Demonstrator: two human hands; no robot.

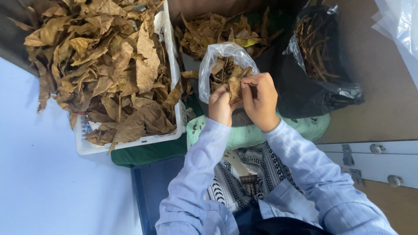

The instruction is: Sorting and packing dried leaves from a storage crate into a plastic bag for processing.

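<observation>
While our 2 hands met over our lap, the left hand (220, 105) and the right hand (260, 101) both pinched 1 dried brown leaf (234, 88) between thumb and fingertips, held at the mouth of a clear plastic bag (216, 58) just beyond the knuckles and already partly filled with leaf pieces. We judged the leaf brittle: a hard pull could have crumbled it, and the limp bag mouth could have folded shut and let scraps drop onto the pale green cushion (244, 132) under our wrists. Well to the left of the left hand, a white crate (172, 65) stood heaped with whole dried leaves (104, 65). Beyond the bag lay a loose leaf pile (226, 30). Just right of the right hand, a black bag (305, 98) held dark stems (315, 43). Nothing stood between our hands and the clear bag.
</observation>
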